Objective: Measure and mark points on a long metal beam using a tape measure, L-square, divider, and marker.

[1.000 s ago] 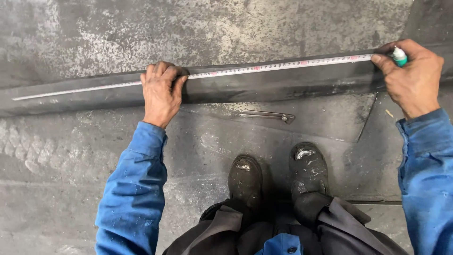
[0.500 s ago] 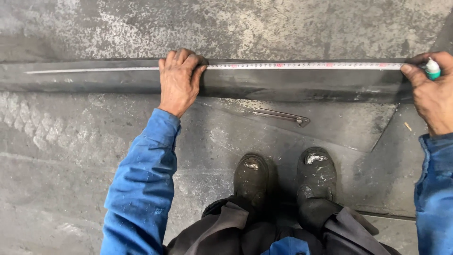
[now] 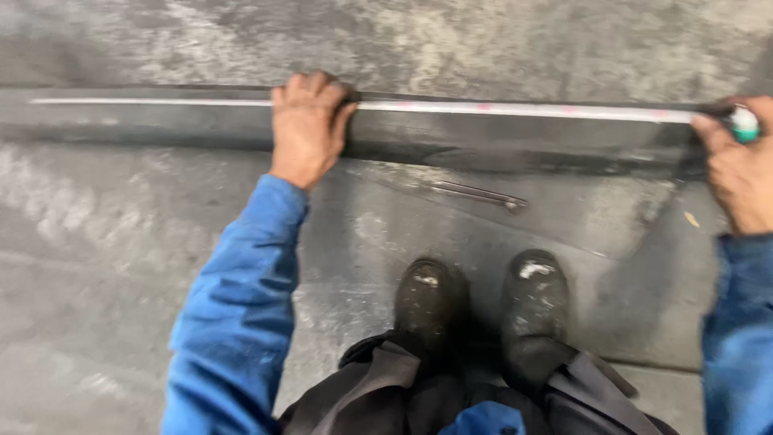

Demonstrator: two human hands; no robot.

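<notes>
Dark steel bar (image 3: pixel 499 141) lying across the floor (image 3: pixel 121 242), measuring tape (image 3: pixel 515 107) stretched flat along its top. Left hand (image 3: pixel 306 133) presses fingers down on the tape; keep it taut and level. Right hand (image 3: pixel 741 165) pinches a green-tipped marker (image 3: pixel 744 123); cut off at the edge, markings blurred.

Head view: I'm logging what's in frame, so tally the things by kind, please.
Hands: 2, left hand and right hand
Tape measure: 1
Dark metal beam: 1
Boots: 2, left boot and right boot
Loose metal rod: 1
Total: 7
</notes>
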